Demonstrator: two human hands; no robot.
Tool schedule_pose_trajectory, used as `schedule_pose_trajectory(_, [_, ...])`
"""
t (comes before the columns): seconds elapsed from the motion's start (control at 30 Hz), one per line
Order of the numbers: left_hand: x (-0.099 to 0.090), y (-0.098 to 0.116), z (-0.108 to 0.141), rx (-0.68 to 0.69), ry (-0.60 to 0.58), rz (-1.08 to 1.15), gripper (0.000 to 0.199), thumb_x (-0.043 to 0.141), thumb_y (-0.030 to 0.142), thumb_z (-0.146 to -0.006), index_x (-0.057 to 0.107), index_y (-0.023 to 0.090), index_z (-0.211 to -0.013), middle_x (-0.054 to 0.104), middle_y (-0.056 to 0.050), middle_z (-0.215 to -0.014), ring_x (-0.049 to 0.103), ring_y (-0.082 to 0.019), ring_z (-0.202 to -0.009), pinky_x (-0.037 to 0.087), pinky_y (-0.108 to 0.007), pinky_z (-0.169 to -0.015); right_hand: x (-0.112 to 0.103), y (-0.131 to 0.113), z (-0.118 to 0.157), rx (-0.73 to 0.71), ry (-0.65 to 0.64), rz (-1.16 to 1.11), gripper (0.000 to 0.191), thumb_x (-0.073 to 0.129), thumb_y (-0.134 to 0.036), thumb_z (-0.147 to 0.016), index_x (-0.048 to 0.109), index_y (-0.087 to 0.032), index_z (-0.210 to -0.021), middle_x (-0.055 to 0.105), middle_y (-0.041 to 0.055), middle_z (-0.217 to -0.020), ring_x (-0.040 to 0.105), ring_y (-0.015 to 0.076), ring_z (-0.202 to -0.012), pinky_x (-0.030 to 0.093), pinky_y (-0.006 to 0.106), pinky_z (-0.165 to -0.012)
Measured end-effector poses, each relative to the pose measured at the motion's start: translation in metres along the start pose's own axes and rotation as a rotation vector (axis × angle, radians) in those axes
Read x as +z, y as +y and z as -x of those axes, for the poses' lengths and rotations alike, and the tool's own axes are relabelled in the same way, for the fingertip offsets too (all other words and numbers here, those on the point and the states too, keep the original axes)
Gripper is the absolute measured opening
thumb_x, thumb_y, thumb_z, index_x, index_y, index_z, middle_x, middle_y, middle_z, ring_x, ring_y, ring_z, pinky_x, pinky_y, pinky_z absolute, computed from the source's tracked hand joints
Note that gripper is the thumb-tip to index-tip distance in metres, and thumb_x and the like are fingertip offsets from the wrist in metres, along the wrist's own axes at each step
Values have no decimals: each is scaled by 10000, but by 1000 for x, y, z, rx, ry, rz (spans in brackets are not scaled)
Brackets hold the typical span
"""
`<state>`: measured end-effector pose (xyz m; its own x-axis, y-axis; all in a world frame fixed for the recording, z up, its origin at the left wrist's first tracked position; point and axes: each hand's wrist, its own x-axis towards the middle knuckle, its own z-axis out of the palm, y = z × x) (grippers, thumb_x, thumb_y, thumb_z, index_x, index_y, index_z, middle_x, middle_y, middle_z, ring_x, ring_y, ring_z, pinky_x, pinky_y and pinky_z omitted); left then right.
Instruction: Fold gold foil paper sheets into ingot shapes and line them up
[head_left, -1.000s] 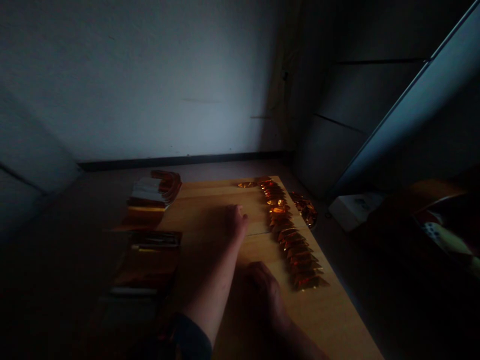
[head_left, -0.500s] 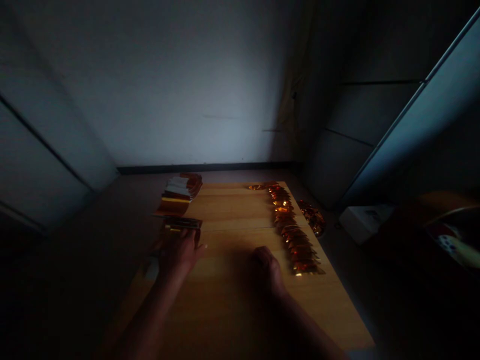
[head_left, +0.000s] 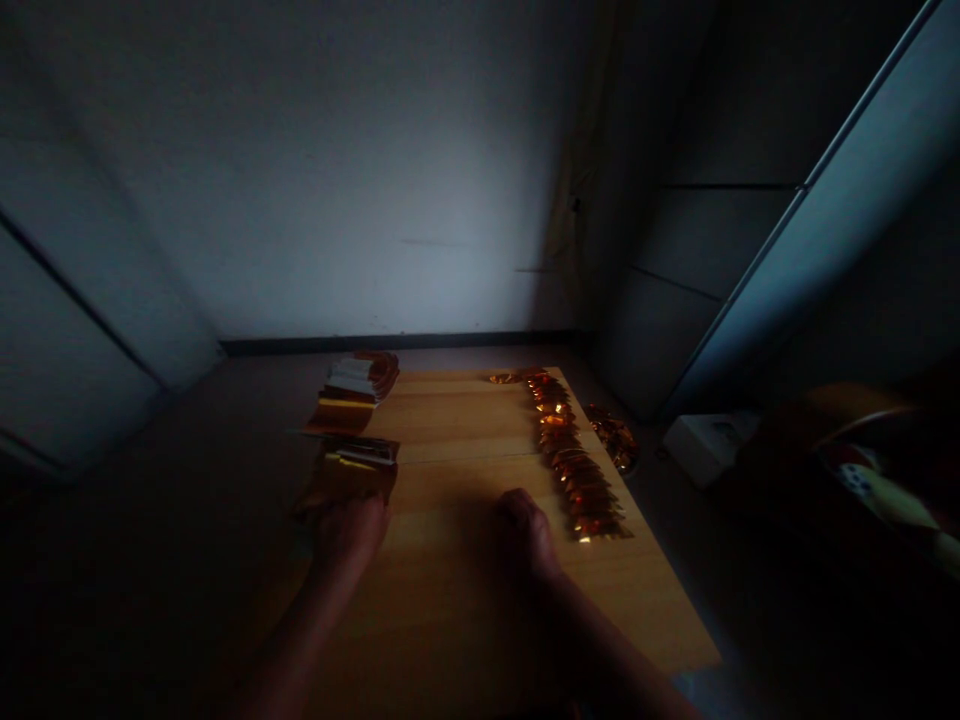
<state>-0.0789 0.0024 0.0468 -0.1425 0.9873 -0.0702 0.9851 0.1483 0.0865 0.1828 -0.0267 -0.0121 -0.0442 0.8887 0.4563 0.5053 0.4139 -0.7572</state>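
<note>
On the table (head_left: 457, 590), the left hand (head_left: 349, 535) curls its fingers against a stack of gold foil sachets (head_left: 352, 475); any grip is unclear. The right hand (head_left: 525, 535), fingers loosely curled, holding nothing visible, rests just beside a long row of sachets (head_left: 574, 455). They seem light, slippery, best pinched by their edges.

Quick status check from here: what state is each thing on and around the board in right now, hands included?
Board: lying flat, seam across it.
Upper foil stack: fanned, at the board's far left.
Lower foil stack: piled at the board's left edge.
Foil row: overlapping packets in a line along the board's right side.
Foil pile: loose, off the board.
Left hand: against the Lower foil stack, grip unclear.
Right hand: curled on the Board by the Foil row, nothing visibly held.
</note>
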Motion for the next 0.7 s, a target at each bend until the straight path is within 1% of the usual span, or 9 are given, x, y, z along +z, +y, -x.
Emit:
schedule_pose_trajectory(0.03, [-2, 1, 3, 44, -14, -91, 233, 489, 272, -780, 699, 181, -820, 720, -155, -885, 671, -292, -814, 469, -422, -785, 1, 2, 0, -3, -6, 1, 134, 476, -118, -759, 592, -175, -725, 554, 27, -748, 536, 138, -689, 424, 214, -619])
schedule_pose_trajectory(0.1, [-4, 1, 9, 79, -28, -187, 318, 405, 217, -824, 705, 166, -916, 713, -176, -936, 676, -289, -832, 470, -421, -784, 2, 6, 0, -4, -6, 4, 135, 474, -115, -757, 593, -172, -727, 559, 32, -755, 537, 138, -693, 425, 216, -625])
schedule_pose_trajectory(0.2, [-5, 1, 13, 88, -11, -224, 374, 346, 170, -852, 712, 143, -923, 713, -187, -931, 675, -281, -863, 462, -406, -801, 4, 9, 1, -5, 8, 4, 131, 475, -117, -757, 593, -172, -737, 562, 36, -767, 540, 142, -703, 425, 220, -632])
schedule_pose_trajectory(0.3, [-6, 1, 13, 80, -39, -218, 364, 357, 189, -865, 718, 149, -898, 720, -173, -928, 675, -278, -864, 461, -383, -782, 4, 10, 1, 3, -10, 7, 127, 480, -116, -757, 591, -173, -740, 561, 36, -772, 538, 142, -703, 422, 221, -630])
schedule_pose_trajectory(0.4, [-7, 0, 12, 45, -63, -181, 361, 359, 220, -877, 716, 167, -896, 724, -158, -935, 677, -279, -853, 460, -365, -735, 2, 6, 1, 32, -44, 18, 141, 479, -90, -738, 590, -176, -726, 558, 32, -771, 534, 136, -693, 414, 214, -618])
schedule_pose_trajectory(0.47, [-5, -1, 11, 15, -49, -153, 366, 353, 239, -883, 713, 172, -892, 722, -153, -940, 675, -284, -850, 454, -355, -700, 1, 4, 0, 49, -54, 33, 148, 477, -78, -728, 588, -176, -712, 554, 29, -766, 530, 135, -690, 406, 211, -611])
schedule_pose_trajectory(0.57, [2, -3, 10, -15, 4, -110, 372, 345, 268, -890, 707, 185, -863, 717, -142, -964, 669, -279, -850, 443, -344, -684, 1, 3, -1, 55, -51, 45, 149, 479, -74, -721, 589, -174, -705, 553, 30, -764, 527, 135, -689, 399, 212, -607])
schedule_pose_trajectory(0.7, [8, -5, 8, -47, 41, -73, 362, 340, 227, -876, 701, 201, -869, 719, -124, -946, 668, -256, -836, 433, -322, -669, 2, 6, -1, 44, -49, 28, 149, 483, -71, -707, 594, -170, -704, 554, 30, -758, 527, 136, -682, 401, 214, -608])
